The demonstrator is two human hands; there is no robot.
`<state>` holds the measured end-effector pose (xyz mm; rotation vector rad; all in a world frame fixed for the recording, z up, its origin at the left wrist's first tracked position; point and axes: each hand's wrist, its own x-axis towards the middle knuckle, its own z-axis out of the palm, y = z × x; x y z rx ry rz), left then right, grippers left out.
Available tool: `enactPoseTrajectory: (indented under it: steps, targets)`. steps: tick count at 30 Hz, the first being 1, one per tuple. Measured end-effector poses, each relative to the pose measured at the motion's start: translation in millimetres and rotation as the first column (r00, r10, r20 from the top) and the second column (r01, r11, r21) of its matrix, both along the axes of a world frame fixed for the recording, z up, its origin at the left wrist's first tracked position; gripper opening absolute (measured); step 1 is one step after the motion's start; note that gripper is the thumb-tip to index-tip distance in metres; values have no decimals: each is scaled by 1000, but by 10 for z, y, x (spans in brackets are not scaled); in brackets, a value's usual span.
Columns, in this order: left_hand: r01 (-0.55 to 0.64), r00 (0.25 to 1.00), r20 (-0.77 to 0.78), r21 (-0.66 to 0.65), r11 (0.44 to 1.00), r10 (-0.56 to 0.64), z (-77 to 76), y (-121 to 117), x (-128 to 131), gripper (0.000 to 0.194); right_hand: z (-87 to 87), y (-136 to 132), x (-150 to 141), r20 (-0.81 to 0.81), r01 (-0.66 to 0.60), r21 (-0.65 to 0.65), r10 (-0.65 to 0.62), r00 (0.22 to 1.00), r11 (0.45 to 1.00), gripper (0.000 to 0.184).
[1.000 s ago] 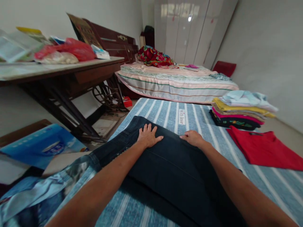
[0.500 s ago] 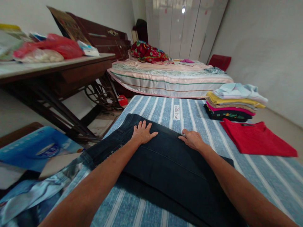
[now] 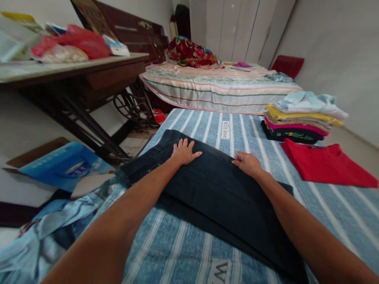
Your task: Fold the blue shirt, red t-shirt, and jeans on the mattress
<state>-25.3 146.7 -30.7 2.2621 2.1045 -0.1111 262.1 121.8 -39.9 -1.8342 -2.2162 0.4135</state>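
Observation:
A pair of dark blue jeans (image 3: 213,193) lies folded lengthwise across the striped bed cover, waistband toward the left and legs running to the lower right. Near the waist, my left hand (image 3: 184,153) rests flat on the denim with its fingers spread. My right hand (image 3: 248,162) pinches the far edge of the jeans, thumb and fingers closed on the cloth. Part of the lower leg is hidden under my right forearm.
A stack of folded clothes (image 3: 302,118) stands at the right, with a folded red shirt (image 3: 328,163) in front. Loose light-blue denim clothes (image 3: 59,232) lie at the lower left. Beyond are a sewing machine table (image 3: 118,65), a blue carton (image 3: 68,165) and another bed (image 3: 225,88).
My right hand has slid a little to the right along the far edge of the jeans. The left hand stays flat on the denim. The camera view has shifted slightly.

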Motion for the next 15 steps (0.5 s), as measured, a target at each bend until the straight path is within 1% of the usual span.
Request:
enactPoseTrajectory:
  steps: [2, 4, 8, 11, 15]
  targets:
    - [1, 1000, -6, 6, 1000, -1, 18, -20, 29, 85, 19, 27, -8, -20, 12, -36, -13, 1000, 999, 13]
    - [19, 1000, -23, 38, 999, -18, 39, -52, 68, 81, 38, 74, -20, -40, 24, -80, -28, 999, 997, 17]
    - [67, 997, -47, 118, 991, -62, 90, -178, 163, 65, 64, 197, -68, -72, 64, -161, -76, 994, 985, 25]
    - [105, 994, -44, 120, 987, -101, 153, -348, 222, 59, 66, 256, -112, -111, 104, -200, -128, 986, 974, 24]
    - [185, 983, -42, 105, 977, -181, 271, -630, 266, 55, 65, 255, -138, -184, 145, -226, -189, 965, 963, 23]
